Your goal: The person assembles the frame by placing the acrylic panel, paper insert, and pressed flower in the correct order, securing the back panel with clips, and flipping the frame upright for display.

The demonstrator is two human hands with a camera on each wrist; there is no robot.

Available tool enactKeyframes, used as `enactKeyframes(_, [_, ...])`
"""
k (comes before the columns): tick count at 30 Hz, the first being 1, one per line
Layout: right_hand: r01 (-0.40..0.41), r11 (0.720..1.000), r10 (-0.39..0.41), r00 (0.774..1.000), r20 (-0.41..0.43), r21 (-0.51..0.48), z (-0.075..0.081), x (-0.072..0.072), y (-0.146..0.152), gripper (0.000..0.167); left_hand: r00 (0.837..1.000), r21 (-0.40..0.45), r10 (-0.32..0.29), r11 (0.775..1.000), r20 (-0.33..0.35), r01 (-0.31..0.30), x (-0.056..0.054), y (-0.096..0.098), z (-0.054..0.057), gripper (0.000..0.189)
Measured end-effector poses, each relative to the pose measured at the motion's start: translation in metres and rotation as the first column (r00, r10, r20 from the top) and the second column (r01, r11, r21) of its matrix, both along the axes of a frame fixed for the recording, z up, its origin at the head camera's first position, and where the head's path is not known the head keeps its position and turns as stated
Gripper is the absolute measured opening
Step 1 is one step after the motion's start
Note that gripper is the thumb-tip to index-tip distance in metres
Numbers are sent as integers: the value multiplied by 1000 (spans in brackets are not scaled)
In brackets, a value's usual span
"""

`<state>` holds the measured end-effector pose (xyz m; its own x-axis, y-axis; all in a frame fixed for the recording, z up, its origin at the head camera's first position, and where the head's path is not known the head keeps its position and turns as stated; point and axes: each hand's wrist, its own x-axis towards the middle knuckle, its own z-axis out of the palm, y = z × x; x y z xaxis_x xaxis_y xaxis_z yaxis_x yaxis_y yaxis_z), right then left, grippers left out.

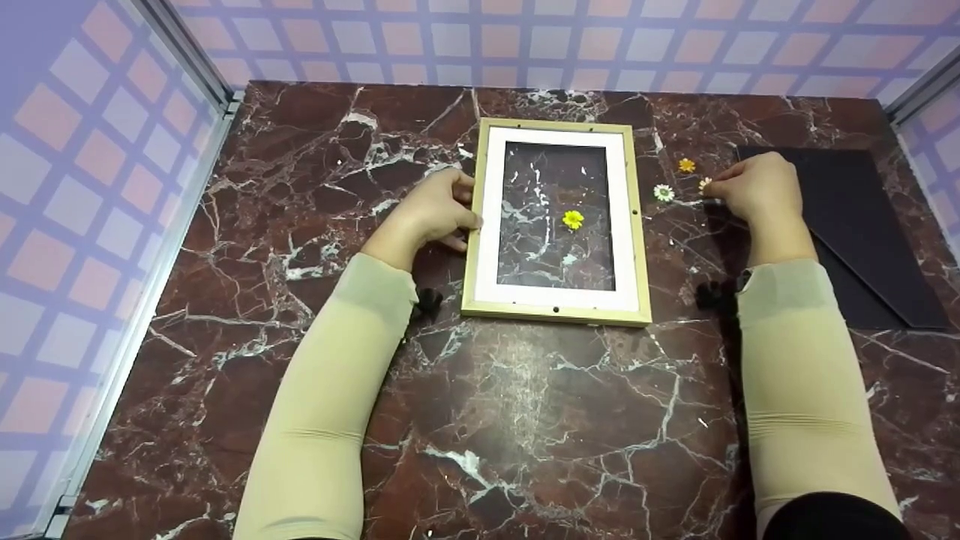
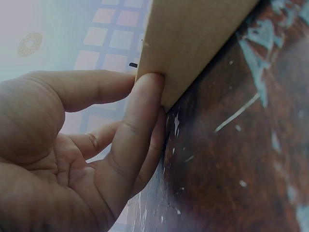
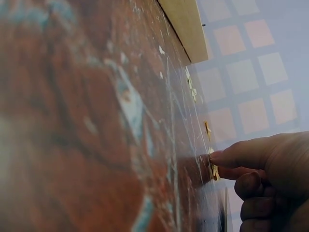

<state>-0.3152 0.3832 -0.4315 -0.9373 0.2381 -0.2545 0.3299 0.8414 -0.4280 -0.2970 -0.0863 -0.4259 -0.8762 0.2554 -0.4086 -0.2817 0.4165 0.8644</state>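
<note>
A gold picture frame (image 1: 556, 309) with a white mat lies on the marble-patterned table, and a yellow flower (image 1: 573, 219) shows inside its opening. My left hand (image 1: 439, 206) holds the frame's left side, its thumb at the top edge and a finger against the wooden side (image 2: 193, 34) in the left wrist view. To the right of the frame, my right hand (image 1: 765, 187) pinches a small pale flower (image 1: 705, 183) between thumb and forefinger, low over the table. Beside it lie a white flower (image 1: 664, 193) and an orange flower (image 1: 686, 165).
Black flat boards (image 1: 862, 217) lie overlapping at the right, partly under my right hand and forearm. Checkered walls (image 1: 525, 41) with metal edge rails (image 1: 184, 60) border the table at the back and both sides.
</note>
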Motion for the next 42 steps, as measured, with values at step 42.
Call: enactKeyframes(42, [-41, 997, 42, 999, -18, 62, -2, 1, 1, 53, 1000, -4, -9, 1000, 0, 9, 1, 0, 1, 71])
